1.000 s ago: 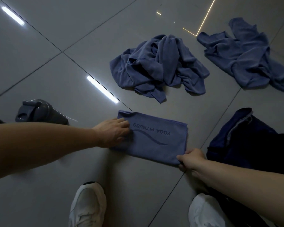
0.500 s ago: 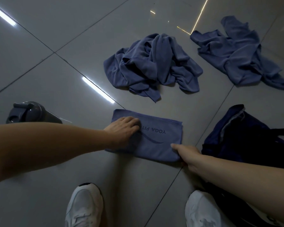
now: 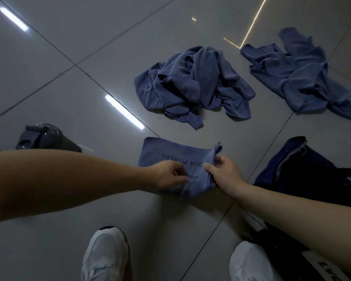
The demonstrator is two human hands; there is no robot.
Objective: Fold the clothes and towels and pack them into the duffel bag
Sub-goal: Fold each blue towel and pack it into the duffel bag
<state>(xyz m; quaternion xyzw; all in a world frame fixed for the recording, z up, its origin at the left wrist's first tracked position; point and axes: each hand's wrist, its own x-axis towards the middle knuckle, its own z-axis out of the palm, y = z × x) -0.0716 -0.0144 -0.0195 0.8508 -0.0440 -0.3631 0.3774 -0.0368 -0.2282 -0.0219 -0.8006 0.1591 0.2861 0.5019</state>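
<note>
While pinched between both hands, small towel: blue, lettering up, on the floor just ahead of the shoes; left part flat, right end raised and bunched.

Left hand: fingers curled, nipping the cloth at its near middle.
Right hand: clamped on the raised right end.

Step in hand, by judgement: folding the right end over the left to halve the towel. To do well:
- Pin the fold line with the left hand.
- Carry the right end across low.
- Match corners and hems at the left edge before letting go.
- Smooth outward from the fold with a flat palm to press out the bunching.
- Release only once the layers lie square, else likely to spring open in the bag.

Duffel bag: dark, mouth open, just right of the towel and apart from it; short carry over bare tile. Interior too dark to read.

Crumpled towel: beyond, well apart, unfolded.
Crumpled cloth: far right, unfolded, apart from the other heap; towel or garment, cannot tell.
Bottle: grey, on the left beyond the forearm, well apart from the towel.

Room: bare tile left of and beyond the towel, enough for the fold. Left shoe and right shoe near the towel's near edge; avoid dragging cloth toward them.
</note>
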